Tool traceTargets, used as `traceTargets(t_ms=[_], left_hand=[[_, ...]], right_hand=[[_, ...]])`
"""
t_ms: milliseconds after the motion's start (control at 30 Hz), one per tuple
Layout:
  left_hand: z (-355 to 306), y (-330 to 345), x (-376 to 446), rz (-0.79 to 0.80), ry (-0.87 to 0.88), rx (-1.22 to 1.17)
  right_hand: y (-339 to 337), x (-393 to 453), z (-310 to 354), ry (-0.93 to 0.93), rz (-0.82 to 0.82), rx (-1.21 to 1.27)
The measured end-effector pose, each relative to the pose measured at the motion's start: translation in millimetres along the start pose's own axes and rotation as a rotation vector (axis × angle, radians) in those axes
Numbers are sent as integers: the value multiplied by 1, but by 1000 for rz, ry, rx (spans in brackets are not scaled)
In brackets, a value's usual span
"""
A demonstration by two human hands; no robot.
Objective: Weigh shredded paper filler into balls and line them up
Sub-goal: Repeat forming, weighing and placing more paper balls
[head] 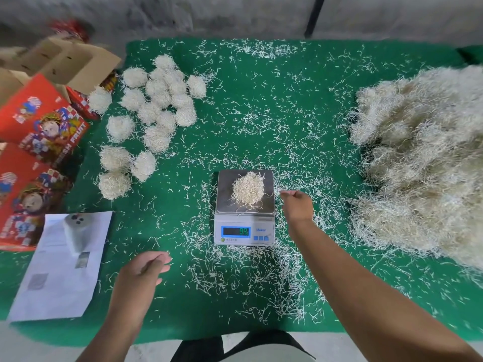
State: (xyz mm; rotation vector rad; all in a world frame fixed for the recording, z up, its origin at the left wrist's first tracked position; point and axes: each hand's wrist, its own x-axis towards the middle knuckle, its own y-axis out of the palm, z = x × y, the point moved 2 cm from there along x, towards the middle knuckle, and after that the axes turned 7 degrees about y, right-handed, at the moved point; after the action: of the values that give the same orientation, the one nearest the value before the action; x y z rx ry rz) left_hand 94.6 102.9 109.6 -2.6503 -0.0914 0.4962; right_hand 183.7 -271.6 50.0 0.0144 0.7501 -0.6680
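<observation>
Shredded paper filler point(248, 189) sits clumped on the scale point(244, 207), mid green mat point(261, 105).
Right hand point(298, 205) pinches strands beside it; left hand point(142, 273) hovers, fingers relaxed; grey wall point(209, 14) behind.

Both forearms are bare to the frame's edge, the left hand point(142, 273) and right hand point(298, 205) wear no gloves, and dark clothing point(235, 346) covers the lower body.

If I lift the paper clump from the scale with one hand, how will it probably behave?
The clump on the scale is probably very light and springy. Loose strands stick out at its edges, so some would likely shed, like those scattered on the green mat. It looks soft, not fragile.
</observation>
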Motion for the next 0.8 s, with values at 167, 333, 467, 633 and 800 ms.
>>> traceTargets(t_ms=[167, 333, 467, 633, 800], left_hand=[[-3, 3, 1, -3, -13, -23], [-2, 3, 3, 0, -18, -30], [4, -1, 4, 15, -24, -14], [13, -13, 5, 14, -41, 20], [13, 2, 0, 34, -70, 41]], right_hand=[[4, 3, 4, -64, 0, -16], [15, 5, 10, -159, 11, -127], [7, 19, 4, -139, -55, -209], [-48, 40, -20, -83, -254, -482], [-114, 49, -61, 95, -208, -771]])
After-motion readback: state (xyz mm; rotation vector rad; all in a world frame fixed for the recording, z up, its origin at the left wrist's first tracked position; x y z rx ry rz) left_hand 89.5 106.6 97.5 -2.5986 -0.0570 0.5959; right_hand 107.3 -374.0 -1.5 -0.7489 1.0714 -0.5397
